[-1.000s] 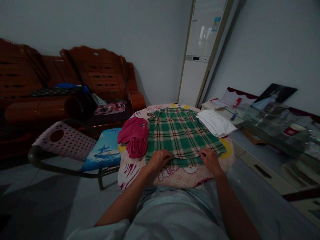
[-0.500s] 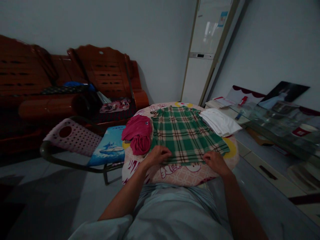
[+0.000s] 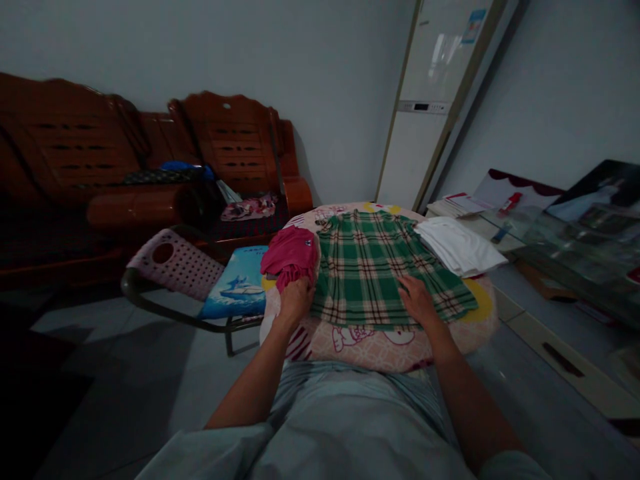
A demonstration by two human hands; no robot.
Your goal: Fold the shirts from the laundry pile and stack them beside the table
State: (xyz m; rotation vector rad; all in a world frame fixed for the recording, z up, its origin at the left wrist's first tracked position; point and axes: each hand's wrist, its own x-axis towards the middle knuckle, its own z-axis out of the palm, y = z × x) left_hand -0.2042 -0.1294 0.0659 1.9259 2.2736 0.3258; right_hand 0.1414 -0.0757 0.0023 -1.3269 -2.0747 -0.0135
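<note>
since a moment ago your left hand (image 3: 296, 298) has gone from the near hem out to the left edge of the plaid shirt (image 3: 373, 263). your right hand (image 3: 417, 300) has slid up off the hem onto the cloth.

- nearest: your lap in pale cloth, both forearms reaching forward.
- left hand: knuckles up, fingers curled at the seam where the plaid meets the red garment (image 3: 291, 253). too dim to tell whether it grips either one.
- right hand: released, palm down, fingers spread flat on the lower right part of the plaid.
- plaid shirt: green and cream check, spread flat across the middle of the round table (image 3: 380, 347), which has a pink cartoon-print cover.
- red garment: bunched, just left of the plaid, touching its edge.
- white cloth (image 3: 460, 245): folded, at the table's right rim, just beside the plaid.
- left of the table: a chair (image 3: 173, 267) with a holed pink back and a blue cushion (image 3: 237, 290).
- right: a glass-topped cabinet (image 3: 565, 247) with papers.
- far: a wooden sofa (image 3: 100, 167) along the wall, and a tall white unit (image 3: 430, 113) in the corner.
</note>
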